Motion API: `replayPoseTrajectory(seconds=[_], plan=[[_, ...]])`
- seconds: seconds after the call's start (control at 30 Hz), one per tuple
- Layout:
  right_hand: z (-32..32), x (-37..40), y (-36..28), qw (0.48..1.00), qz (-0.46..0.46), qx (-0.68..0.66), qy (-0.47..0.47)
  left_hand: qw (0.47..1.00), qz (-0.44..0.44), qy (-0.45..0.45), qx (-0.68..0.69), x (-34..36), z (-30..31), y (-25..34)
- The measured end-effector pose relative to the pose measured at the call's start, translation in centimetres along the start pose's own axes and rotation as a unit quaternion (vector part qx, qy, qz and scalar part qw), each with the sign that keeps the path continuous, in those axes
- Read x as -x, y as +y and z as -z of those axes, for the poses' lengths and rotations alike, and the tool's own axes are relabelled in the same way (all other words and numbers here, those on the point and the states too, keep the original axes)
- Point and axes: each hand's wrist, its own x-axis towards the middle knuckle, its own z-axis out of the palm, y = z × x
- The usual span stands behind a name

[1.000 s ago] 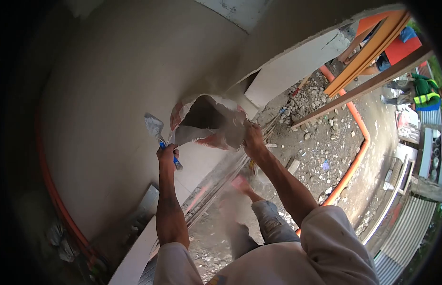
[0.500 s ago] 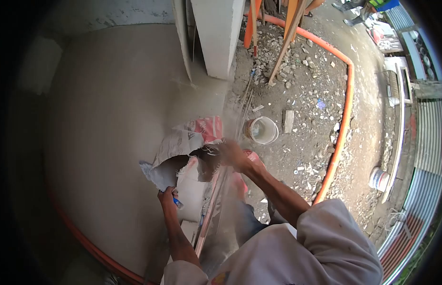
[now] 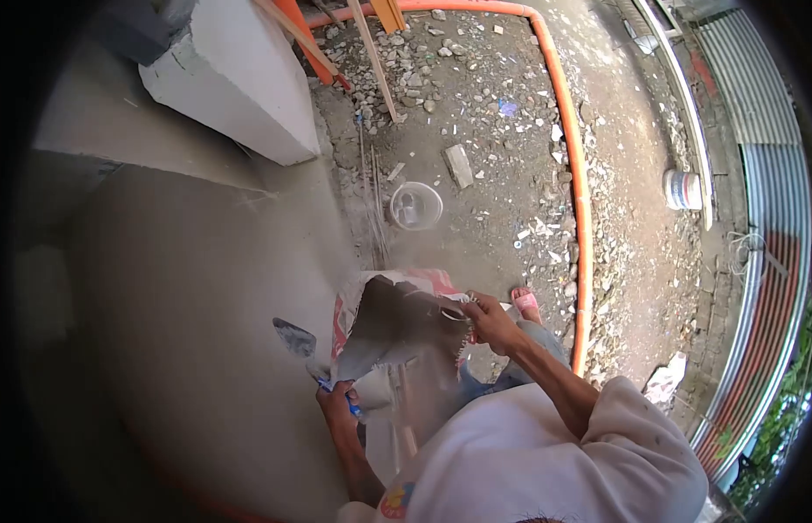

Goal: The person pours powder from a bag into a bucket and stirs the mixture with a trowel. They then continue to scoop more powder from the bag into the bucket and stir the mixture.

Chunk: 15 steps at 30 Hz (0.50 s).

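left hand (image 3: pixel 338 403) gripping blue-handled trowel (image 3: pixel 294 338) and torn cement bag (image 3: pixel 393 322) edge, right hand (image 3: pixel 489 321) pinching the opposite edge, bag now lower, beside plastered wall (image 3: pixel 188 331), bucket (image 3: pixel 416 206) farther off than before

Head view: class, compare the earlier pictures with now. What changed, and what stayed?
The torn sack came down from arm's length toward the body; the view tipped down, bringing the bucket in. Unchanged: right hand grips the sack's edge, left hand holds the trowel.
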Motion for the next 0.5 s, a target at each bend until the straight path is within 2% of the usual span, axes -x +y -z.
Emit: replayPoseTrajectory(seconds=[0.07,0.1,0.2,0.23,0.33,0.47,0.5], plan=[[3.0,1.8,0.6,0.999,-0.011,0.002,0.049,0.997,0.027,-0.044,-0.055,-0.2,-2.0,-0.9],[5.0,3.0,0.9,0.993,0.022,0.086,0.075,0.994,0.042,-0.061,-0.083,0.1,-2.9,-1.3],[14.7,4.3,10.9,0.972,0.094,0.173,0.129,0.978,0.037,-0.107,-0.177,2.4,-8.7,-2.2],[17.9,3.7,14.8,0.967,0.080,0.168,0.176,0.975,0.022,-0.125,-0.180,2.8,-10.9,-2.7],[22.3,4.0,12.0,0.955,-0.017,0.010,0.295,0.968,-0.005,-0.163,-0.192,2.5,-18.1,-5.2],[30.4,1.8,15.2,0.932,-0.012,-0.045,0.359,0.951,-0.017,-0.191,-0.241,0.0,-27.7,-8.8],[32.3,2.4,13.2,0.937,-0.027,-0.026,0.346,0.947,-0.019,-0.199,-0.251,-0.3,-29.9,-10.2]])
